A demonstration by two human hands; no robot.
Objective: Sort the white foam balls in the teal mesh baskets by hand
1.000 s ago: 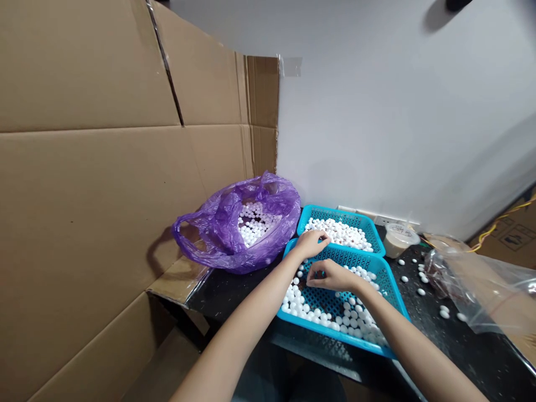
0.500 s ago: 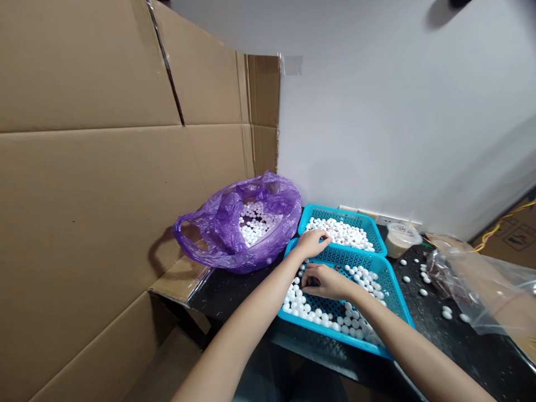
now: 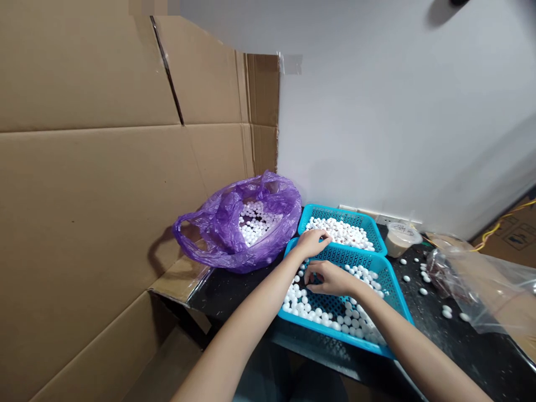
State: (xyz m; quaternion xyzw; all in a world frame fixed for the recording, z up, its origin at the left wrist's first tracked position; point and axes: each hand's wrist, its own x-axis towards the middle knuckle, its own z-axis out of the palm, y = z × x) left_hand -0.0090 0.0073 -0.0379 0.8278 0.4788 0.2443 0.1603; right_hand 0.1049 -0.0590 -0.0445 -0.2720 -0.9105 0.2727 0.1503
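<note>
My left hand point(image 3: 312, 244) is over the meeting rims of two blue plastic baskets, its fingers curled down towards the small white balls point(image 3: 341, 233) in the far one. Whatever its fingertips hold, if anything, is hidden. Inside the near basket point(image 3: 400, 296), my right hand point(image 3: 329, 278) is bent with thumb and fingers drawn together, low over the mesh floor. I cannot make out anything between them. Larger white balls point(image 3: 320, 316) lie round it along the near and left sides, with more at the right. The far basket point(image 3: 379, 234) is well filled.
A purple plastic bag point(image 3: 213, 254) with white balls sits left of the baskets, against a cardboard wall point(image 3: 104, 223). To the right are a lidded tub point(image 3: 402, 240), loose white balls point(image 3: 424, 292) and a clear plastic bag point(image 3: 486, 290) on the black table point(image 3: 460, 352).
My right hand has shifted slightly to the right within the near basket, its fingers still curled. The left hand has stayed in place.
</note>
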